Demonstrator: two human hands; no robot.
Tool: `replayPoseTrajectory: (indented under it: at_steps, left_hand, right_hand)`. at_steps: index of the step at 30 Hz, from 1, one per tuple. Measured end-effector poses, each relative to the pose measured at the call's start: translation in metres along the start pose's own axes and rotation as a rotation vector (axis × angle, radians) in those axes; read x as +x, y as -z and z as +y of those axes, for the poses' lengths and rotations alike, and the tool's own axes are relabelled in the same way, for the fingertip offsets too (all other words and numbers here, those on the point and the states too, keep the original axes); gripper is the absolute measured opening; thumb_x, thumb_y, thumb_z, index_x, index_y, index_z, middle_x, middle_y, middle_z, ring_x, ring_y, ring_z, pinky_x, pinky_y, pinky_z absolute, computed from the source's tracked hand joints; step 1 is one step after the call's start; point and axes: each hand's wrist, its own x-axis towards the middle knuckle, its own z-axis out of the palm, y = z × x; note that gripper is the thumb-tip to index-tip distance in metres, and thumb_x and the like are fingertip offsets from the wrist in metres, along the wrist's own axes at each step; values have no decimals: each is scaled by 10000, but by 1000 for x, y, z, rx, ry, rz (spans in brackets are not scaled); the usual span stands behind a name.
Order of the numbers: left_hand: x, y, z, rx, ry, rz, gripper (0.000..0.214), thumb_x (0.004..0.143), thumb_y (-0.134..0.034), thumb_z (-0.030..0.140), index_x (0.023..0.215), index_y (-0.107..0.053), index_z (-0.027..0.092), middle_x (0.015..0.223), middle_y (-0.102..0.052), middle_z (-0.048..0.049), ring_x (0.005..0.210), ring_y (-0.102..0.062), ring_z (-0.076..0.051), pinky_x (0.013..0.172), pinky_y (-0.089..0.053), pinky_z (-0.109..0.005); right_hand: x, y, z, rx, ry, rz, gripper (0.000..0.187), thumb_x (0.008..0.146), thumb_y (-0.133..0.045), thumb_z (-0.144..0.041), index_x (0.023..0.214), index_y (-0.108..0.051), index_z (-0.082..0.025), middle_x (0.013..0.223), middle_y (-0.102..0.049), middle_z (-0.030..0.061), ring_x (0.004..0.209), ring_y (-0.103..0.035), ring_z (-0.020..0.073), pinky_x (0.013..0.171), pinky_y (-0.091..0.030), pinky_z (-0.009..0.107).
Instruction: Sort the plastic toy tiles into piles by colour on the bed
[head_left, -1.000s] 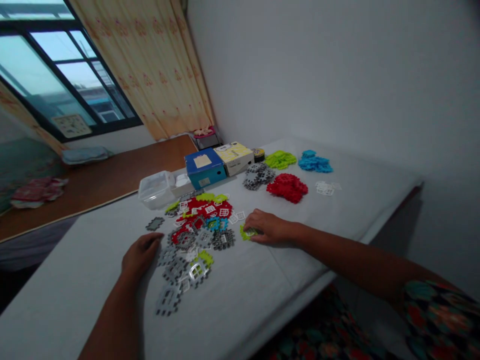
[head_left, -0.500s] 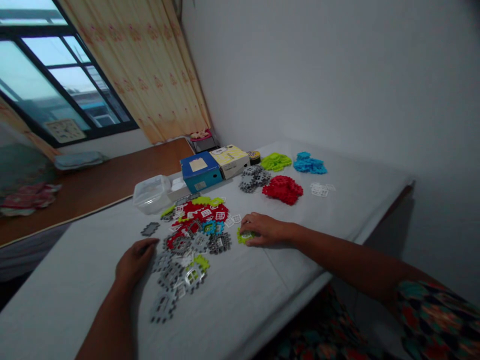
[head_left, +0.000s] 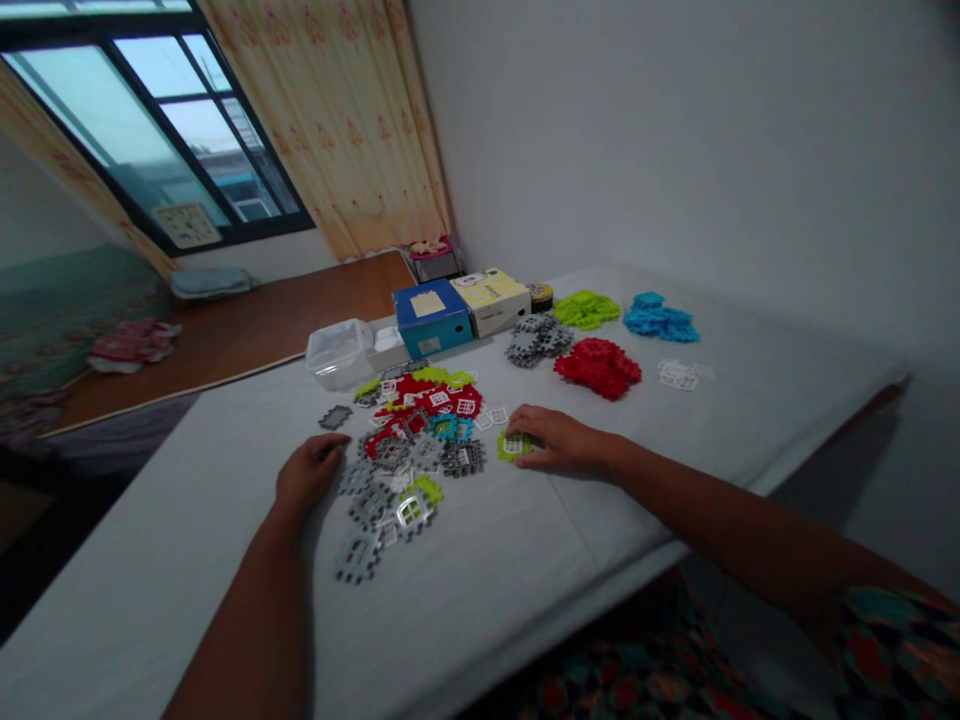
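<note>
My right hand rests on the white-covered table, its fingers and thumb closed round the edge of a lime-green toothed building piece. A white window frame shows in the middle of that piece. My left hand lies on the cloth with its fingers curled in, and nothing shows in it. Just right of it spreads a mixed heap of interlocking pieces: grey window pieces, red pieces, a blue piece and small white window frames. One grey piece lies apart, beyond my left hand.
Sorted piles stand farther back: grey, red, lime green, blue and white frames. A clear plastic tub, a blue box and a yellow-white box line the far edge. A wall borders the right.
The camera view has turned, so everything sits farther right and slightly higher. Both hands keep about the same places on the table, and the right still holds the lime-green piece.
</note>
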Motion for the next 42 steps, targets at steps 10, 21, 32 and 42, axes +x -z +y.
replayPoseTrajectory:
  at_steps: [10,21,32,42]
  left_hand:
    - [-2,1,3,-2,-3,-7,349,845,-533,341,1100,-757,259,1206,-731,-28,1066,-680,-234,886,-525,-306]
    - [-3,3,5,26,-20,-12,344,858,-527,344,1101,-757,264,1223,-724,-26,1117,-662,-237,892,-521,-299]
    - [1,-2,-1,35,-18,-27,374,880,-494,362,1141,-740,254,1265,-703,-38,1100,-667,-232,916,-514,-309]
    - [2,-3,-3,10,-21,0,342,845,-540,354,1087,-765,266,1193,-734,-29,1019,-690,-229,876,-532,-310]
  right_hand:
    - [2,-3,0,-118,-115,108,408,865,-657,-416,1194,-660,-175,1069,-706,115,929,-617,229,849,-467,350]
    - [17,1,19,247,-429,281,485,1001,-315,-525,763,-573,-191,643,-599,-3,564,-539,134,565,-410,245]
    - [15,-4,5,12,12,314,307,987,-514,-415,1098,-719,-215,1183,-692,107,1118,-614,217,993,-481,389]
    - [6,-10,11,-52,21,72,512,802,-773,-468,1234,-665,-215,1220,-688,103,1113,-588,251,968,-479,408]
